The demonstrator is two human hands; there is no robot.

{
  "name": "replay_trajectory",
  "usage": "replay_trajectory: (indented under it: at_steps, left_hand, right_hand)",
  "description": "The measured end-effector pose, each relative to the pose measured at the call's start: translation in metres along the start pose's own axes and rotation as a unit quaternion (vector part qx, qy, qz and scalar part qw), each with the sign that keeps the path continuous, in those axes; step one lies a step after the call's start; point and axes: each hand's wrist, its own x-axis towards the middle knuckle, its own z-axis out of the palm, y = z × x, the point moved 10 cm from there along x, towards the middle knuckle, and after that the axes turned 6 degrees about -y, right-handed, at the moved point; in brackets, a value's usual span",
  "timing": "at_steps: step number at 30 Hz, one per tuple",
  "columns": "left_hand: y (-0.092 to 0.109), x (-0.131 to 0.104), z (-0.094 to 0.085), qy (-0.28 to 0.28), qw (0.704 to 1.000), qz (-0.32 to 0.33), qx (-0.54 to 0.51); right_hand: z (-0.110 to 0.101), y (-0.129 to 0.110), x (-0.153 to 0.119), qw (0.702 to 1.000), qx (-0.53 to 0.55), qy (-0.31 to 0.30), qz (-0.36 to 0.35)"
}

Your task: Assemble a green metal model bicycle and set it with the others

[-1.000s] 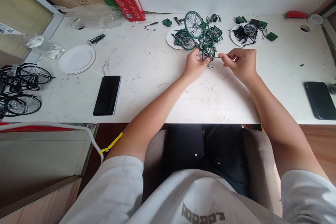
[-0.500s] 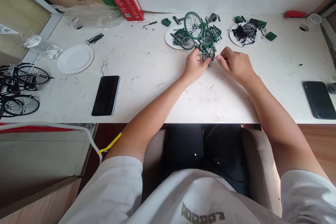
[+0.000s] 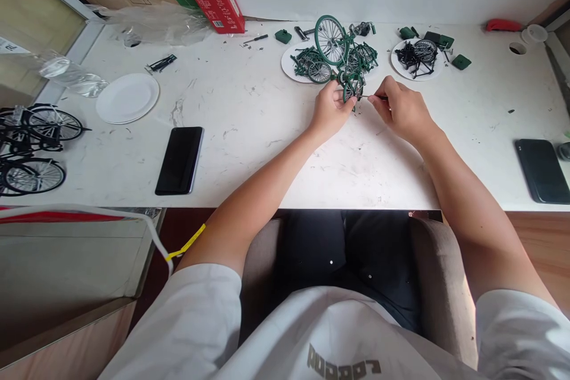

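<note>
front edge: the green miniature bicycle (image 3: 344, 60) is held toward the back of the white tabletop (image 3: 249, 130); a wide scuffed stretch is left between it and the front edge (image 3: 356, 209).
left room: more scuffed surface is seen left of the bicycle, interrupted by a black-screened phone (image 3: 179, 160) to its front left and a white paper plate (image 3: 127, 98) farther out.
right room: a round plate (image 3: 401, 72) of black bicycle parts (image 3: 421, 56) is set near the bicycle on its right; a dark phone (image 3: 544, 171) is placed well apart, front right.
back: little room is left, as green bicycle parts (image 3: 306, 62) are crowded just behind the bicycle.
left hand (image 3: 332, 108): the bicycle's near wheel (image 3: 353, 89) is pinched between thumb and fingers; its larger wheel is raised beyond the grip.
right hand (image 3: 401, 107): a slim screwdriver (image 3: 364, 97) is pinched by thumb and curled fingers, its shaft pointed at the near wheel; whether its tip is seated cannot be told.
</note>
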Motion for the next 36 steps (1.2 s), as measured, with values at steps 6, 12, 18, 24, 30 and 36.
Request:
replay_trajectory:
  at_steps: [6, 12, 18, 24, 30, 36]
  left_hand:
    - [-0.001, -0.003, 0.003, -0.006, 1.000, -0.004, 0.003]
    - [0.001, -0.003, 0.005, -0.014, 1.000, -0.011, -0.004]
    - [-0.001, -0.002, 0.003, -0.006, 1.000, -0.024, -0.011]
    - [0.000, 0.000, -0.002, 0.014, 0.999, -0.042, -0.015]
    - [-0.001, -0.001, -0.001, 0.014, 0.999, -0.045, -0.013]
    - [0.008, -0.003, 0.007, -0.009, 0.999, -0.030, -0.017]
  right_hand:
    - [0.003, 0.003, 0.002, 0.999, -0.038, -0.004, 0.017]
    - [0.001, 0.004, 0.001, 1.000, -0.008, 0.021, 0.017]
    - [0.000, -0.008, 0.000, 0.999, 0.040, 0.019, -0.025]
    - [0.003, -0.002, 0.001, 0.998, 0.053, 0.018, -0.025]
    - [0.004, 0.004, 0.001, 1.000, 0.022, 0.017, -0.004]
    - [0.003, 0.005, 0.001, 1.000, -0.015, 0.011, 0.015]
